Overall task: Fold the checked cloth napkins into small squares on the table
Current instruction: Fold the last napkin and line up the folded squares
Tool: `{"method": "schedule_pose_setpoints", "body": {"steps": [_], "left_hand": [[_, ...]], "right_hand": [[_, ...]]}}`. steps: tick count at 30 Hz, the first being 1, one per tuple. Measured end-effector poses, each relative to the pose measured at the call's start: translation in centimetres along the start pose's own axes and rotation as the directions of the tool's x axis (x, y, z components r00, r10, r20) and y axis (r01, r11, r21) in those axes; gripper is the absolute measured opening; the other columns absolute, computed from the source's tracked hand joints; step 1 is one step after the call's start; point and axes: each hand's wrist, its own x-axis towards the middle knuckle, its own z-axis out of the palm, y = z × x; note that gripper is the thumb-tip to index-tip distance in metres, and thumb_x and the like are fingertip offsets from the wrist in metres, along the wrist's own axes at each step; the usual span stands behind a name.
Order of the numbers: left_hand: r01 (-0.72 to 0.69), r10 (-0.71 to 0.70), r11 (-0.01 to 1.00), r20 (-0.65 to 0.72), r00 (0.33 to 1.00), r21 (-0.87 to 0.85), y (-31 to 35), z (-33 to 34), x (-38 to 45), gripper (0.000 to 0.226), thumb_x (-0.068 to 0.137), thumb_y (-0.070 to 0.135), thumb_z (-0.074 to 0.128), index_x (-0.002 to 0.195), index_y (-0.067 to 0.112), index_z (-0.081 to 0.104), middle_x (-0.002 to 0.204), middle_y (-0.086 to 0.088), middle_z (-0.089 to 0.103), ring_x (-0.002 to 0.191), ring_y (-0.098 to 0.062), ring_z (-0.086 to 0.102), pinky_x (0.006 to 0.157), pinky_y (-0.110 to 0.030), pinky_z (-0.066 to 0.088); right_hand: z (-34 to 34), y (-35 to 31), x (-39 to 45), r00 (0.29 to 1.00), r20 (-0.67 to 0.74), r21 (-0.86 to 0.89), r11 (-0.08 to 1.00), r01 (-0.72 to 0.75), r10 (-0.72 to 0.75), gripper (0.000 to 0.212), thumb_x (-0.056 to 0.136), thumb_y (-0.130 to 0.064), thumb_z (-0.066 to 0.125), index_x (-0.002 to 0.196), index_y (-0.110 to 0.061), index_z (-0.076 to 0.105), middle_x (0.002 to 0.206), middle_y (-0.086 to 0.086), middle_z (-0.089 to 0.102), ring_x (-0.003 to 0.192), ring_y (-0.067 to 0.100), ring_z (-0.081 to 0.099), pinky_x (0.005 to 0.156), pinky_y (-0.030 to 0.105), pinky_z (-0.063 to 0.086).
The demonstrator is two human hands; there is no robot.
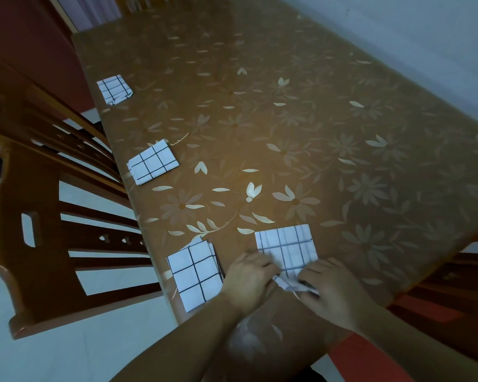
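Four checked napkins on one floral table (287, 111): three folded squares (at nine (114, 89), eight (153, 162) and seven o'clock (195, 274)), one part-folded (286, 248) at six.

Your picture was dim and bluish; a soft sheen lay on the bench (260, 111), edges bent from the wide lens, everything slightly soft.

One head cam, wide-angle, tilted view fwd/down, close over near table (301, 111) edge.
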Motion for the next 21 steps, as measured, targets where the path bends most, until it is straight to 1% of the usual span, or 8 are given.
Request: {"method": "schedule_pose_setpoints", "body": {"steps": [3, 6, 8, 11, 13, 16, 19, 21], "left_hand": [[0.046, -0.047, 0.998, -0.033, 0.998, -0.033, 0.1, 0.0, -0.6, 0.011, 0.083, 0.024, 0.060, 0.081, 0.017, 0.068, 0.079, 0.000, 0.067, 0.075, -0.023, 0.062, 0.065, -0.029, 0.051], [0.111, -0.114, 0.991, -0.029, 0.993, -0.079, 0.1, -0.2, -0.7, 0.015, 0.085, 0.023, 0.055, 0.084, 0.016, 0.068, 0.084, 0.001, 0.068, 0.079, -0.022, 0.061, 0.063, -0.033, 0.050], [0.146, -0.152, 0.980, -0.032, 0.988, -0.136, 0.1, 0.0, -0.9, 0.013, 0.085, 0.021, 0.057, 0.086, 0.016, 0.069, 0.086, 0.002, 0.068, 0.082, -0.020, 0.060, 0.064, -0.032, 0.048], [0.196, -0.217, 0.948, -0.057, 0.975, -0.253, 0.0, 0.2, -1.0, 0.011, 0.086, 0.018, 0.058, 0.086, 0.014, 0.069, 0.083, 0.001, 0.067, 0.080, -0.017, 0.058, 0.064, -0.034, 0.046], [0.239, -0.279, 0.916, -0.082, 0.957, -0.322, 0.2, 0.1, -0.9, 0.011, 0.088, 0.021, 0.058, 0.084, 0.016, 0.068, 0.079, 0.003, 0.066, 0.076, -0.013, 0.057, 0.064, -0.034, 0.046], [0.317, -0.384, 0.866, -0.108, 0.917, -0.387, 0.3, 0.1, -0.5, 0.012, 0.089, 0.025, 0.059, 0.078, 0.022, 0.062, 0.072, 0.010, 0.061, 0.069, -0.007, 0.052, 0.062, -0.030, 0.043], [0.417, -0.493, 0.801, -0.079, 0.866, -0.431, 0.4, -0.1, 0.1, 0.004, 0.088, 0.023, 0.061, 0.089, 0.026, 0.063, 0.071, 0.013, 0.058, 0.066, -0.008, 0.054, 0.059, -0.022, 0.041], [0.482, -0.546, 0.766, -0.035, 0.837, -0.425, 0.4, -0.5, 0.6, 0.013, 0.087, 0.029, 0.063, 0.100, 0.027, 0.064, 0.069, 0.016, 0.055, 0.066, -0.005, 0.054, 0.057, -0.015, 0.037]], "right_hand": [[0.1, 0.7, -0.5, 0.999, 0.043, 0.056, 0.998, -0.001, -0.001, 0.009, 0.075, -0.032, 0.068, 0.083, -0.028, 0.064, 0.086, -0.017, 0.060, 0.080, 0.005, 0.056, 0.069, 0.023, 0.044], [0.4, 1.9, -0.4, 0.995, 0.059, 0.129, 0.988, -0.090, 0.083, 0.021, 0.073, -0.019, 0.074, 0.092, -0.028, 0.070, 0.092, -0.017, 0.065, 0.083, 0.003, 0.057, 0.074, 0.020, 0.047], [0.1, 2.3, 0.1, 0.970, 0.139, 0.218, 0.950, -0.225, 0.198, 0.020, 0.077, -0.016, 0.073, 0.091, -0.030, 0.071, 0.086, -0.017, 0.067, 0.080, -0.002, 0.057, 0.072, 0.015, 0.046], [-0.3, 3.2, 0.8, 0.909, 0.272, 0.333, 0.855, -0.397, 0.316, 0.012, 0.084, -0.021, 0.068, 0.083, -0.034, 0.069, 0.076, -0.016, 0.068, 0.074, -0.002, 0.061, 0.067, 0.018, 0.048], [-0.6, 3.7, 1.1, 0.880, 0.266, 0.374, 0.800, -0.469, 0.392, 0.008, 0.084, -0.025, 0.071, 0.076, -0.026, 0.069, 0.070, -0.010, 0.069, 0.068, 0.002, 0.063, 0.064, 0.017, 0.049], [-0.9, 4.1, 2.0, 0.842, 0.255, 0.423, 0.728, -0.539, 0.475, 0.022, 0.084, -0.022, 0.072, 0.064, -0.025, 0.063, 0.053, -0.010, 0.062, 0.052, 0.001, 0.058, 0.055, 0.010, 0.041], [-1.0, 4.0, 3.0, 0.812, 0.297, 0.461, 0.670, -0.582, 0.502, 0.012, 0.090, -0.023, 0.064, 0.079, -0.026, 0.066, 0.045, -0.007, 0.058, 0.040, 0.002, 0.051, 0.053, 0.015, 0.038], [-0.7, 3.9, 3.4, 0.798, 0.275, 0.480, 0.643, -0.597, 0.536, 0.008, 0.092, -0.025, 0.062, 0.090, -0.020, 0.068, 0.043, -0.013, 0.057, 0.036, 0.002, 0.048, 0.049, 0.015, 0.038]]}}
